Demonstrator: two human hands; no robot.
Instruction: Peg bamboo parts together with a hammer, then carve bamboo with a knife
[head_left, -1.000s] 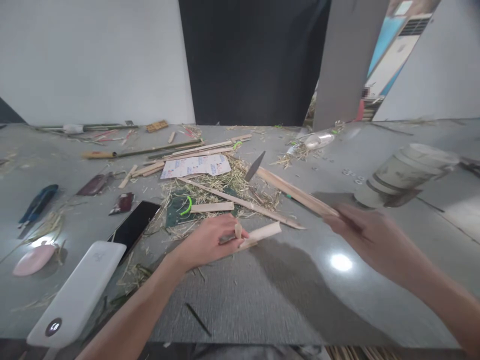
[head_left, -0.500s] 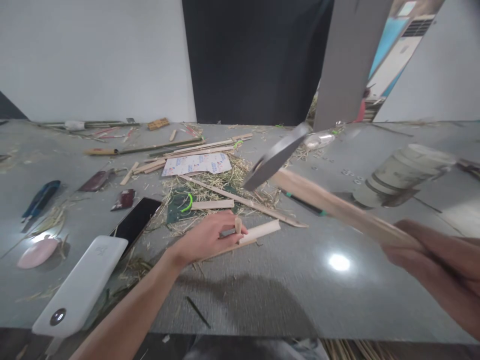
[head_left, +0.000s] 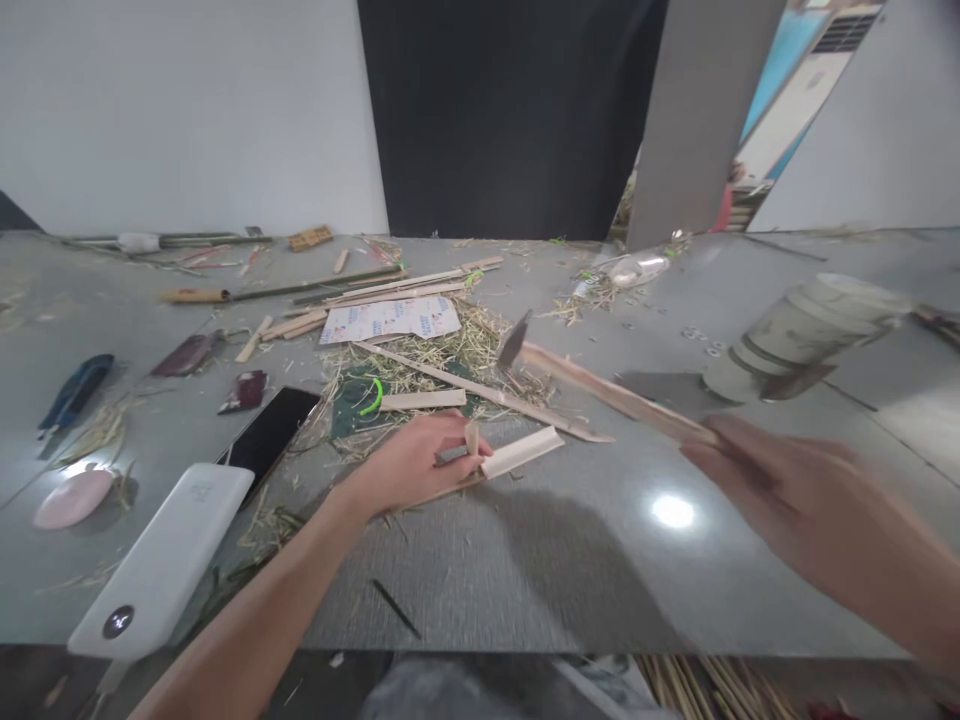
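Observation:
My right hand [head_left: 795,500] is closed around the wooden handle of a hammer [head_left: 615,390], raised above the table with its grey metal head toward the middle. My left hand [head_left: 424,455] rests low over the table, its fingers closed on a small tool [head_left: 472,438] with a pale wooden end sticking up and a flat grey metal part; its lower end is hidden. Under the same hand lies a pale split bamboo piece [head_left: 525,452], hollow side up, its right end showing. Just beyond are a short flat strip [head_left: 424,400] and a long pointed strip [head_left: 487,392].
Straw shavings [head_left: 480,340] and a printed sheet [head_left: 390,320] lie behind my left hand. To the left are a black phone [head_left: 274,435], a white power bank [head_left: 165,560], a pink oval object [head_left: 73,498] and a blue-black cutter [head_left: 75,395]. A pale cylindrical container [head_left: 802,335] stands right.
My right hand has moved left and the hammer has come down and away, its head farther from me. My left hand keeps the small tool in nearly the same place.

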